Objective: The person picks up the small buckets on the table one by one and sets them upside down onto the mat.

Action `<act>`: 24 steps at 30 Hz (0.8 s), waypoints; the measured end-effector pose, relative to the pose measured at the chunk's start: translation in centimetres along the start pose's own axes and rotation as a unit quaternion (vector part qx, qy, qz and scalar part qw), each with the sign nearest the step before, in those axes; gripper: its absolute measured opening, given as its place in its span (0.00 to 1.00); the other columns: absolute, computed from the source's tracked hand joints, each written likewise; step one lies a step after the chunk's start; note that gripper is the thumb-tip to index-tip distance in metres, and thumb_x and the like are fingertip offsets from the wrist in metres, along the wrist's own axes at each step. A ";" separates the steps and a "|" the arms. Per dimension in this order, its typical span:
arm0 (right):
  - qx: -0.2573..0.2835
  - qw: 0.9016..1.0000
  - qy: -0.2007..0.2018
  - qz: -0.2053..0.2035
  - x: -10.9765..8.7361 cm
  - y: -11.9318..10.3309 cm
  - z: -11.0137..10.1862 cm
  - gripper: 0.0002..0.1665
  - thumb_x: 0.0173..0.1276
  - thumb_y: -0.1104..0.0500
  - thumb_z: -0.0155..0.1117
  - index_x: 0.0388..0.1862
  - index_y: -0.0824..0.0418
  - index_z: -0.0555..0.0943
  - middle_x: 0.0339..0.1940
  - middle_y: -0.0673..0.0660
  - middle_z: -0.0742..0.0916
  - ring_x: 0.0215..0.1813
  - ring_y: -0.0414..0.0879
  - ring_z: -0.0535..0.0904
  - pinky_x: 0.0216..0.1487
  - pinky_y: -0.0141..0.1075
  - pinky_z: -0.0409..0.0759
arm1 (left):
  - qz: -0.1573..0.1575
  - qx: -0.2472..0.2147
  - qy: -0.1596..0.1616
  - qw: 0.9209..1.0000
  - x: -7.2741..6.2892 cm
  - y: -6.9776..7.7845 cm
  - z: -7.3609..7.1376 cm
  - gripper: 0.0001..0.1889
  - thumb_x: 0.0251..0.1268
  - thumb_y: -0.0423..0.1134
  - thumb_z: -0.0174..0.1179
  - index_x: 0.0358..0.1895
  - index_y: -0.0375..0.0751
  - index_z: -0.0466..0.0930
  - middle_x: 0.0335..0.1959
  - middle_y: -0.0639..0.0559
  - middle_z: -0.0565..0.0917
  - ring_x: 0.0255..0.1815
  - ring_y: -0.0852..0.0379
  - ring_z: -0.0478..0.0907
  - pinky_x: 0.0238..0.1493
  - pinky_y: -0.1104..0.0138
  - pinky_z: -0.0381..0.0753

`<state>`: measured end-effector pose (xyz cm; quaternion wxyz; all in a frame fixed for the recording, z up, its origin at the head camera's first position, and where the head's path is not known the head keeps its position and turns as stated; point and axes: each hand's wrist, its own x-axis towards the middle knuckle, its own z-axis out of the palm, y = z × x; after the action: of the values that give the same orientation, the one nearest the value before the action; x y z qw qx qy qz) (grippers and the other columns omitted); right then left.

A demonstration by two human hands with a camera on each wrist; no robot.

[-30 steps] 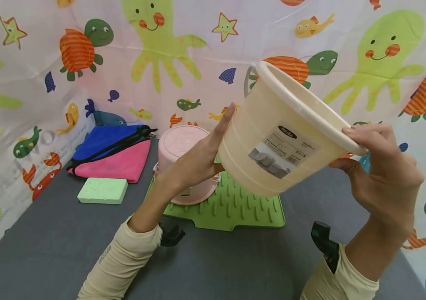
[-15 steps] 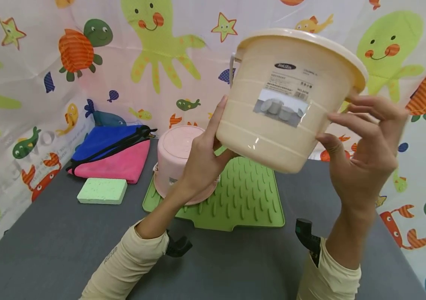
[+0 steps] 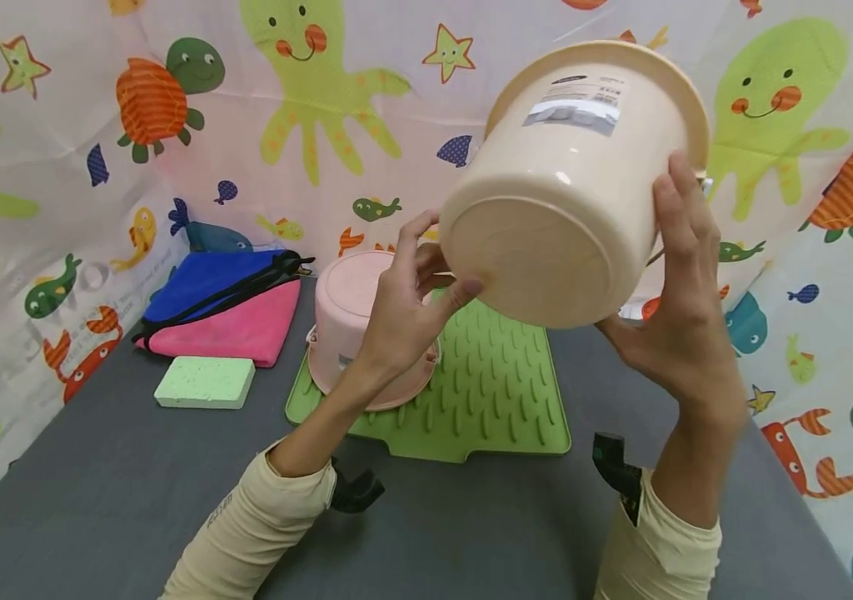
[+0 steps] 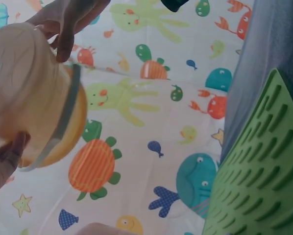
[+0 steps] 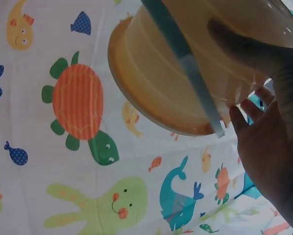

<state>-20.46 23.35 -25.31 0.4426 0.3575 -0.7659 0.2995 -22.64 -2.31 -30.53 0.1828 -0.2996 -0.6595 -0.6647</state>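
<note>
A cream plastic bucket [image 3: 539, 267] is held up in the air between my two hands. It is tilted, its round base facing me and its wide rim pointing up and away. A printed label [image 3: 580, 108] shows on its side. My left hand [image 3: 404, 308] holds the base edge at the left, with the thumb on the bottom and the fingers curled at the side. My right hand [image 3: 677, 317] grips the right side, fingers up along the wall and thumb beneath. The strap-like handle [image 5: 185, 63] crosses the bucket's side in the right wrist view.
On the grey table, a pink bucket [image 3: 347, 287] stands upside down on a green ridged mat [image 3: 509, 383]. At the left lie a pale green sponge [image 3: 205, 383] and a blue and pink cloth pouch [image 3: 246, 312] with black cord. A curtain printed with sea animals [image 3: 366, 108] hangs behind.
The cream bucket has risen and turned, so its base now faces me and its label has tilted away. My right hand has moved from the rim to the bucket's side.
</note>
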 end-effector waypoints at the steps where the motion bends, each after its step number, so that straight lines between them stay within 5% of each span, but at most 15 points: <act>1: 0.007 1.000 -0.005 0.005 0.1 0.1 -0.2 0.60 0.54 0.59 0.84 0.81 0.63 0.61 0.84 0.64 0.64 0.86 0.58 0.56 0.85 0.49 0.62 | 0.014 0.003 -0.010 1.000 0.1 0.0 0.0 0.56 0.59 0.75 0.59 0.81 0.39 0.55 0.58 0.35 0.84 0.57 0.45 0.85 0.62 0.56 0.85; 5: 0.069 0.997 -0.017 0.021 0.3 0.4 -1.0 0.71 0.58 0.35 0.79 0.79 0.78 0.52 0.83 0.65 0.65 0.84 0.57 0.60 0.84 0.43 0.64 | 0.076 0.021 -0.048 0.996 0.4 -0.1 -0.1 0.45 0.71 0.60 0.60 0.82 0.37 0.57 0.58 0.36 0.81 0.59 0.47 0.80 0.64 0.55 0.83; 10: 0.151 0.987 -0.032 0.052 -0.1 0.9 -1.7 0.80 0.49 0.36 0.83 0.81 0.78 0.46 0.83 0.65 0.64 0.80 0.56 0.66 0.78 0.35 0.73 | 0.109 0.089 -0.042 0.989 0.5 0.0 -0.1 0.40 0.69 0.32 0.69 0.82 0.38 0.61 0.61 0.39 0.75 0.64 0.49 0.77 0.70 0.61 0.79; 14: 0.181 0.980 -0.049 0.073 -0.7 1.3 -1.8 0.80 0.47 0.39 0.83 0.83 0.74 0.46 0.85 0.65 0.63 0.82 0.55 0.65 0.77 0.32 0.73 | 0.104 0.127 -0.032 0.986 0.4 -0.1 0.0 0.42 0.66 0.33 0.72 0.82 0.41 0.62 0.68 0.41 0.70 0.72 0.49 0.71 0.75 0.60 0.73; 19: 0.146 0.983 -0.080 0.081 -0.6 1.6 -1.4 0.79 0.51 0.34 0.77 0.85 0.71 0.42 0.87 0.60 0.61 0.85 0.53 0.61 0.81 0.36 0.68 | 0.093 0.161 -0.044 0.982 0.5 -0.2 0.2 0.46 0.67 0.38 0.72 0.84 0.44 0.54 0.80 0.43 0.61 0.81 0.56 0.58 0.81 0.60 0.64; 24: 0.127 0.984 -0.096 0.078 -0.3 1.7 -1.1 0.76 0.55 0.31 0.73 0.85 0.69 0.44 0.86 0.57 0.62 0.82 0.50 0.66 0.77 0.32 0.70 | 0.065 0.156 -0.066 0.983 0.7 -0.1 0.1 0.46 0.72 0.39 0.68 0.86 0.44 0.48 0.83 0.45 0.59 0.83 0.56 0.60 0.79 0.61 0.69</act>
<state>-21.24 25.31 -25.32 0.2937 0.3771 -0.7859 0.3922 -23.21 -2.07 -30.20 0.2261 -0.3524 -0.7452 -0.5190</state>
